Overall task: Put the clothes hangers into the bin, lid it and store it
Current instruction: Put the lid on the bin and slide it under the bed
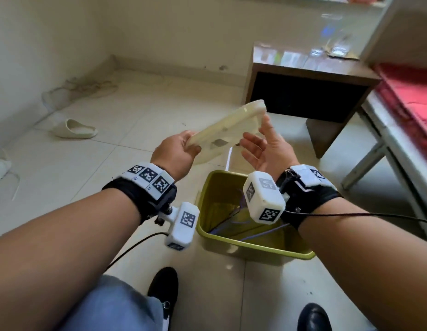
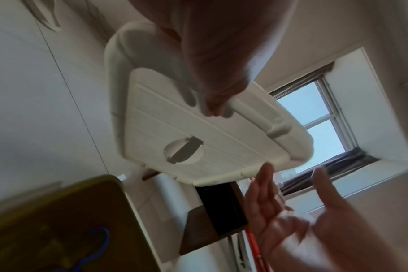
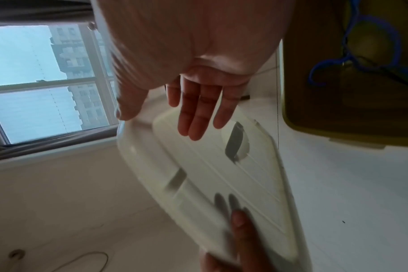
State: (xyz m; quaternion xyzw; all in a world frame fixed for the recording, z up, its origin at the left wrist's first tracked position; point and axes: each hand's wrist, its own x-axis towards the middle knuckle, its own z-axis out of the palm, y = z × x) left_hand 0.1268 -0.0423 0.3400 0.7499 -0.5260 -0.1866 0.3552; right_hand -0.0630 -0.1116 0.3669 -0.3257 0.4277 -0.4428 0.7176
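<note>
An olive-green bin (image 1: 255, 247) stands open on the tiled floor, with blue hangers (image 1: 234, 225) lying inside it. Above and beyond it my left hand (image 1: 183, 149) grips the near edge of a cream plastic lid (image 1: 229, 130), which is tilted up to the right. My right hand (image 1: 260, 144) is open with straight fingers at the lid's right edge, thumb against the rim. In the left wrist view my thumb (image 2: 214, 108) presses on the lid (image 2: 198, 128), which has a round recessed handle. In the right wrist view the right fingers (image 3: 198, 114) lie over the lid (image 3: 221, 174), beside the bin (image 3: 338, 110).
A brown bedside table (image 1: 310, 75) stands just behind the bin. A metal bed frame with a red mattress (image 1: 410, 91) runs along the right. A pale slipper (image 1: 74, 129) lies on the floor at left. My black shoes (image 1: 164, 287) stand near the bin.
</note>
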